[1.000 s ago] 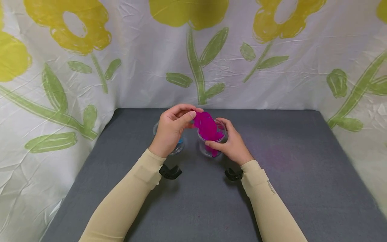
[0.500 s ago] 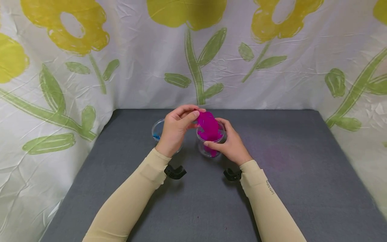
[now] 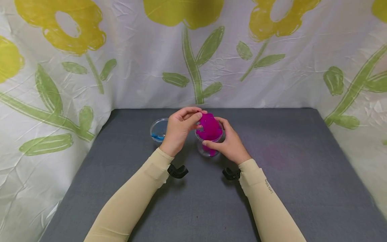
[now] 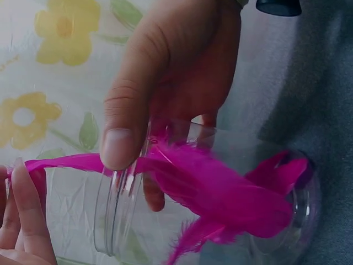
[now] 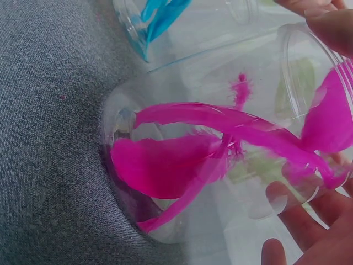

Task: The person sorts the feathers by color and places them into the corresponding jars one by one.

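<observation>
My left hand (image 3: 178, 131) pinches a magenta feather (image 4: 66, 161) between thumb and fingers, at the mouth of a clear jar (image 5: 182, 83). The jar stands upright on the table, and my right hand (image 3: 231, 143) grips it near the rim, thumb on the near side. Several magenta feathers (image 5: 171, 165) lie inside, some reaching the bottom. Others bunch up at the mouth, where a broad feather (image 3: 210, 126) rises above the rim. Just left of it, partly behind my left hand, is a second clear jar (image 3: 151, 127) with blue feathers (image 5: 165, 22) inside.
A dark grey cloth (image 3: 272, 201) covers the table. Behind and at both sides hangs a white curtain (image 3: 136, 67) with yellow flowers. Tiny reddish specks dot the cloth in front, and a faint pink patch (image 3: 276, 156) shows right of the hands.
My left hand has shifted slightly right and down, and the magenta feather has sunk a little into the jar. More of the second jar shows. My right hand keeps its grip.
</observation>
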